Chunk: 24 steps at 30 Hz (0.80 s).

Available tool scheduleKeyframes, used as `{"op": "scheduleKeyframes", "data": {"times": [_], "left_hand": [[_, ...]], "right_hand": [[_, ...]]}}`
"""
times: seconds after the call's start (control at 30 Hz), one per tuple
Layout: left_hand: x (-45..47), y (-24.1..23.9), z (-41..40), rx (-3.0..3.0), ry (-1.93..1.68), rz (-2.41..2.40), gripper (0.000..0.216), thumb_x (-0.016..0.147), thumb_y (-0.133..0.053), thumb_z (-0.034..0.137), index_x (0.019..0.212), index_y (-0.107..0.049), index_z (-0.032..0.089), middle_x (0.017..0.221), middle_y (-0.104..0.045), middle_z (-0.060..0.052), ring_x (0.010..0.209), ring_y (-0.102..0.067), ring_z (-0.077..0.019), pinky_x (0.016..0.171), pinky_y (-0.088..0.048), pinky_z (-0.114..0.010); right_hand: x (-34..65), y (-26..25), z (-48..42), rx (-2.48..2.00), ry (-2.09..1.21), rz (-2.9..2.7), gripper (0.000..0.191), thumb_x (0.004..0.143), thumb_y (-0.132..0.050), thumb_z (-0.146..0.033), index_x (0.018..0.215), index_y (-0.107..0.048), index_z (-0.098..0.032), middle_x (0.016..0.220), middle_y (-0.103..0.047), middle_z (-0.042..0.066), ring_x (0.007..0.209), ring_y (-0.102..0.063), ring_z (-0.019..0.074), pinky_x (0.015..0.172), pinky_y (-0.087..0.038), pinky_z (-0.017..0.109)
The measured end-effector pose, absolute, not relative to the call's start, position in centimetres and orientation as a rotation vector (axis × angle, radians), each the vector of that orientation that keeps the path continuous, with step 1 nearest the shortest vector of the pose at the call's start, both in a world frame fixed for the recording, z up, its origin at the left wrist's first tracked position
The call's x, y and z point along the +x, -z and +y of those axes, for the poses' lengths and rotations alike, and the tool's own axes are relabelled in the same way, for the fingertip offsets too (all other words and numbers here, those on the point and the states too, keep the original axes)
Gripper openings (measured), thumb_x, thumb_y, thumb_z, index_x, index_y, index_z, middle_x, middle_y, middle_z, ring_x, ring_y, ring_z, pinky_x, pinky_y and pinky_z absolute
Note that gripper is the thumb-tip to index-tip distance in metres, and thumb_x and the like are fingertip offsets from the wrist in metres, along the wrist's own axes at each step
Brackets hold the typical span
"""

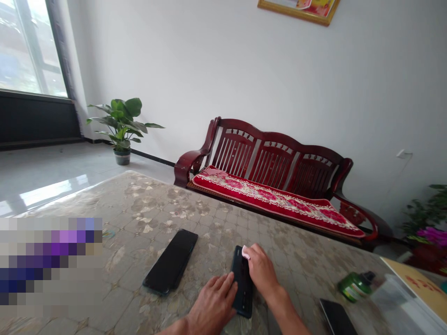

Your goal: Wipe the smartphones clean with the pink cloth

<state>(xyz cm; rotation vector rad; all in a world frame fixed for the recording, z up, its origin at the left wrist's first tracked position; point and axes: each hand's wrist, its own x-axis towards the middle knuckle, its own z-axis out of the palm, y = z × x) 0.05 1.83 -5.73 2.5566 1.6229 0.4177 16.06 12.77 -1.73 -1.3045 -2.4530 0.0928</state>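
Note:
A dark phone [240, 274] lies back side up on the patterned tabletop, its camera block toward me. My left hand [214, 302] rests at the phone's left edge, fingers stretched out and lying on it. At the phone's far end, my right hand [261, 270] is closed on a small pale pink-white wipe [246, 252], which touches the phone's back. Whether it is cloth or tissue I cannot tell. Left of my hands lies a larger black phone [171, 262], a dark glossy face upward.
At the right are a green bottle [355, 286], another dark phone [338, 317] and a clear container [394, 302] beside a yellowish panel [417, 284]. Beyond the table [122, 204] stand a red wooden bench [272, 163] and a potted plant [122, 156]. A pixelated patch hides the table's left.

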Motion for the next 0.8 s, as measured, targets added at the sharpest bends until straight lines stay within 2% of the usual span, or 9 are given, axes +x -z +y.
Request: {"op": "scheduleKeyframes", "data": {"times": [0.17, 0.43, 0.67, 0.8], "left_hand": [[0.0, 6.1, 1.9, 2.553, -0.417, 1.644, 0.048, 0.089, -0.068, 0.034, 0.132, -0.055, 0.018, 0.139, -0.054, -0.015, 0.124, -0.055, -0.0295, 0.103, -0.045, -0.041], [-0.2, 5.0, 1.4, 2.537, -0.424, 1.652, 0.047, 0.088, -0.069, 0.030, 0.131, -0.057, 0.016, 0.139, -0.054, -0.016, 0.124, -0.055, -0.0296, 0.105, -0.044, -0.041], [-0.2, 4.8, 1.2, 2.522, -0.384, 1.684, 0.050, 0.089, -0.065, 0.044, 0.130, -0.057, 0.018, 0.142, -0.051, -0.015, 0.127, -0.052, -0.0290, 0.108, -0.040, -0.041], [0.5, 4.3, 0.8, 2.468, -0.322, 1.734, 0.062, 0.083, -0.067, 0.053, 0.131, -0.056, 0.015, 0.144, -0.048, -0.018, 0.131, -0.047, -0.0313, 0.109, -0.037, -0.044]], "right_hand": [[17.1, 1.6, 9.8, -1.088, -0.279, -2.492, 0.043, 0.081, -0.039, 0.003, 0.097, -0.067, -0.026, 0.092, -0.062, 0.002, 0.089, -0.061, 0.0161, 0.078, -0.045, 0.021], [17.1, 2.1, 11.5, -1.211, -0.223, -2.317, 0.031, 0.086, -0.041, -0.005, 0.085, -0.066, -0.024, 0.083, -0.063, 0.003, 0.078, -0.062, 0.0173, 0.069, -0.046, 0.024], [18.0, 2.7, 7.5, -1.099, -0.270, -2.327, 0.037, 0.083, -0.039, -0.002, 0.093, -0.066, -0.025, 0.090, -0.063, 0.004, 0.086, -0.063, 0.0174, 0.077, -0.047, 0.024], [18.0, 2.4, 6.8, -1.102, -0.298, -2.291, 0.038, 0.081, -0.040, -0.001, 0.092, -0.067, -0.025, 0.089, -0.064, 0.004, 0.086, -0.063, 0.0171, 0.076, -0.047, 0.023]]}}
